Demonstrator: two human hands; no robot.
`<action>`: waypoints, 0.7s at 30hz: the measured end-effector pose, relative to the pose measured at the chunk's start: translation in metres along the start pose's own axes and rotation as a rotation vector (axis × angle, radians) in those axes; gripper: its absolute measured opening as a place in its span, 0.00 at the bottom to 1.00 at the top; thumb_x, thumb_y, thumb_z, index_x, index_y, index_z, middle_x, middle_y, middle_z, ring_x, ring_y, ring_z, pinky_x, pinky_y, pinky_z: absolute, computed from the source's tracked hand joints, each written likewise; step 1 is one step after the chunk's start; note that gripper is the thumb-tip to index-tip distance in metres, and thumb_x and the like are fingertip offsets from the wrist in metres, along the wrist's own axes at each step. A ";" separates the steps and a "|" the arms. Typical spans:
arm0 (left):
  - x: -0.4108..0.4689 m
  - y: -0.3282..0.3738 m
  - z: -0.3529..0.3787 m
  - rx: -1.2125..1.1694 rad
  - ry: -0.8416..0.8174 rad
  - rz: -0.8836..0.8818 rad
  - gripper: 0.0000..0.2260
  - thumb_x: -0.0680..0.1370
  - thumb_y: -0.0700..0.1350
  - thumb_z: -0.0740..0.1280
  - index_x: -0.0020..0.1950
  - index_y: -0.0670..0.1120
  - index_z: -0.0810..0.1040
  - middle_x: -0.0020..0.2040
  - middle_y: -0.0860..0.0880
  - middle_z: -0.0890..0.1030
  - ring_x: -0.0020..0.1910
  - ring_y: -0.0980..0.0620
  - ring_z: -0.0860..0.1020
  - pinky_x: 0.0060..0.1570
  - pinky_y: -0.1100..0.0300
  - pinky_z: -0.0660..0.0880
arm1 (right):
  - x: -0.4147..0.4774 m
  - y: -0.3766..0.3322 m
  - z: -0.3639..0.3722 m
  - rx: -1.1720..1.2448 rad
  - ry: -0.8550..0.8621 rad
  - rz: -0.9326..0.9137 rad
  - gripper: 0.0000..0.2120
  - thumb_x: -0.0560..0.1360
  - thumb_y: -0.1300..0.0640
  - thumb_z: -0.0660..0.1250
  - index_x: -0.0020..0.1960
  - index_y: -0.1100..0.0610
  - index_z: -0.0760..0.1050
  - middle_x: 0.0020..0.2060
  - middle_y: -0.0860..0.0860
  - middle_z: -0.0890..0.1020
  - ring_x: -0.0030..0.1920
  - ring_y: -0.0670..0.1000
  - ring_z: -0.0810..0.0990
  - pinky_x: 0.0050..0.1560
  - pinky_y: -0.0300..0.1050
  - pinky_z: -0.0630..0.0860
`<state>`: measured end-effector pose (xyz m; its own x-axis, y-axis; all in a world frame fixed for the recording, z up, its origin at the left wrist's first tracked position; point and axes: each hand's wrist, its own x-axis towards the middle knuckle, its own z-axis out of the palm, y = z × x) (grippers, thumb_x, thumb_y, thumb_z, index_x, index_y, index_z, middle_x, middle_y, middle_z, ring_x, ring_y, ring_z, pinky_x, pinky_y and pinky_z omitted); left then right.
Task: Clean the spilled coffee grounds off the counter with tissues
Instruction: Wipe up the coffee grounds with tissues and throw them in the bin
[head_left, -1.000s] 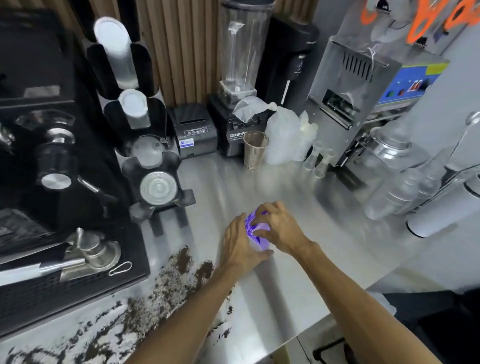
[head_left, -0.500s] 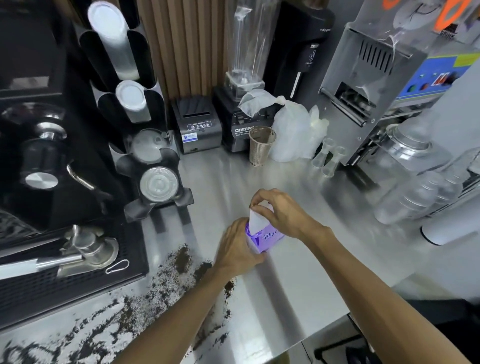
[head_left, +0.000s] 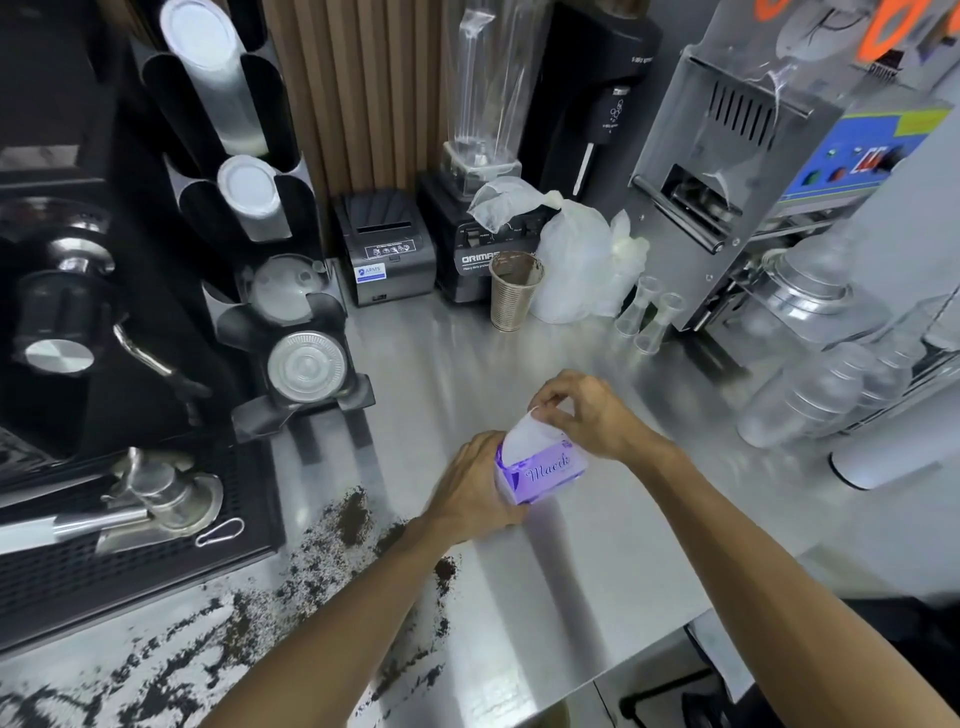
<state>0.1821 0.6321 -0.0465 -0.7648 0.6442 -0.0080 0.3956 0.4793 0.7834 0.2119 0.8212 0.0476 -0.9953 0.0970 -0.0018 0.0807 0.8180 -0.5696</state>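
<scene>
A purple tissue pack (head_left: 545, 475) stands on the steel counter (head_left: 582, 587) in the middle of the view. My left hand (head_left: 475, 486) grips its left side and holds it down. My right hand (head_left: 582, 415) pinches a white tissue (head_left: 524, 434) that sticks up out of the pack's top. Dark coffee grounds (head_left: 332, 545) lie scattered over the counter to the left of the pack and down toward the near left corner.
A black espresso machine with a drip tray (head_left: 104, 561) fills the left. A cup and lid dispenser (head_left: 291, 338) stands behind the spill. A ribbed cup (head_left: 511, 296), a white bag (head_left: 576, 270), a sealing machine (head_left: 753, 171) and clear bottles (head_left: 815, 395) line the back and right.
My right hand has lifted from the top of the pack and drawn a white tissue up out of it. My left hand keeps its hold on the pack.
</scene>
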 end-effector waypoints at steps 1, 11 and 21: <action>0.000 0.000 0.000 0.005 -0.006 -0.001 0.35 0.59 0.53 0.76 0.64 0.55 0.67 0.59 0.56 0.72 0.58 0.55 0.71 0.54 0.56 0.76 | 0.000 -0.001 -0.006 0.009 0.022 -0.003 0.03 0.75 0.60 0.70 0.45 0.53 0.82 0.45 0.49 0.80 0.45 0.45 0.80 0.50 0.39 0.74; 0.003 0.005 -0.002 0.010 -0.061 -0.018 0.33 0.60 0.54 0.77 0.63 0.50 0.71 0.56 0.56 0.72 0.57 0.53 0.74 0.50 0.64 0.74 | -0.018 -0.038 -0.062 0.305 0.323 -0.063 0.02 0.78 0.60 0.67 0.50 0.56 0.77 0.44 0.46 0.82 0.45 0.41 0.80 0.51 0.31 0.73; -0.029 0.034 -0.038 -0.508 -0.037 -0.147 0.55 0.54 0.58 0.84 0.75 0.58 0.58 0.72 0.66 0.62 0.69 0.68 0.59 0.68 0.60 0.66 | -0.059 -0.073 -0.068 0.486 0.305 -0.057 0.05 0.78 0.57 0.67 0.52 0.57 0.77 0.45 0.49 0.84 0.46 0.45 0.81 0.47 0.35 0.76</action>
<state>0.1986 0.6073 0.0041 -0.7716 0.6169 -0.1549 -0.0173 0.2231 0.9746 0.2680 0.7943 0.1455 -0.9311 0.2783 0.2360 -0.0782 0.4796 -0.8740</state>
